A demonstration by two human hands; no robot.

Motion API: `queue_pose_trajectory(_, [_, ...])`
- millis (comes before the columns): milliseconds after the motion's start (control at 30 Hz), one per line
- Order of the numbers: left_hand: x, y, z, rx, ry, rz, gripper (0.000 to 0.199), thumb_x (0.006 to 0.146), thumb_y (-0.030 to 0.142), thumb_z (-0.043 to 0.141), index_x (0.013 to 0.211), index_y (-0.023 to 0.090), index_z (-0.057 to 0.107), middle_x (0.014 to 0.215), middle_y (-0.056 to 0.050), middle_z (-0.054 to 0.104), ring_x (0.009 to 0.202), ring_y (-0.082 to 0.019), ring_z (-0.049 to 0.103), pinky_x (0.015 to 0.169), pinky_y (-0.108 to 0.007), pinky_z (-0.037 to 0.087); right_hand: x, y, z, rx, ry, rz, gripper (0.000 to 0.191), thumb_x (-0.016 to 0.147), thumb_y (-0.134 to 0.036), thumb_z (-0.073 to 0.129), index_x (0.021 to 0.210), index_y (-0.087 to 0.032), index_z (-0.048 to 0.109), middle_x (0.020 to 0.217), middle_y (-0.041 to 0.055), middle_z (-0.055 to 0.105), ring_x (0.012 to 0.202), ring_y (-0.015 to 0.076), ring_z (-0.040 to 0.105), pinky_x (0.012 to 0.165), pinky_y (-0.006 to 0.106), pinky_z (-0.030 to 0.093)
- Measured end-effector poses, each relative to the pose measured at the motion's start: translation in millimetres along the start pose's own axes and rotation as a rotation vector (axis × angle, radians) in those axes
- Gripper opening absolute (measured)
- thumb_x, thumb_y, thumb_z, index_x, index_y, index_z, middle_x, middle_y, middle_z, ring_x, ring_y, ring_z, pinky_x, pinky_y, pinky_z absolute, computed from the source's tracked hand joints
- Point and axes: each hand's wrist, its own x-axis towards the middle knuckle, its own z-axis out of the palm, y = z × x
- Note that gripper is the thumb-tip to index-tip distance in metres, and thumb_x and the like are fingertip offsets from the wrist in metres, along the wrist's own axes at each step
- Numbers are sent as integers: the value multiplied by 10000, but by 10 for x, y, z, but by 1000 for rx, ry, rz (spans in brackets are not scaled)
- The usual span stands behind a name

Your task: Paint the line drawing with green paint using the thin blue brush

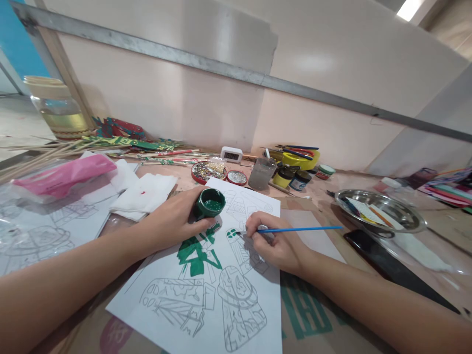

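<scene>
My left hand (180,216) is wrapped around a small dark pot of green paint (213,204), held over the upper part of a white sheet of paper (129,307). In my right hand (276,241) is a thin blue paintbrush (306,229), gripped near its bristles. The brush tip meets the paper at a small outlined shape with green spots (231,233). Pencil drawings of patterned objects (241,309) cover the sheet. Solid green paint (197,267) fills parts of the drawing just below the pot. The fingers of my right hand hide some pencil lines.
Behind the sheet stand a red dish of small pieces (199,170), a cup of cloudy water (261,174) and paint jars (300,180). White tissues (147,194) and a pink packet (68,175) lie left. A metal bowl (416,216) and a black phone-like slab (391,265) are right.
</scene>
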Motion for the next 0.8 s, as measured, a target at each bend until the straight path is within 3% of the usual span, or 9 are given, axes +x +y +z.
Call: queue_pose_trajectory(800, [-1,6,-6,-3,-21,-13,546,910,523,605,1341,202,510,1337,-121,654,1215,-312,623,1016,-441,492,-1,18,7,21,-2,24,124,728,-127,485,756,-212,571,732,15,632,637,148,577,565,243,464])
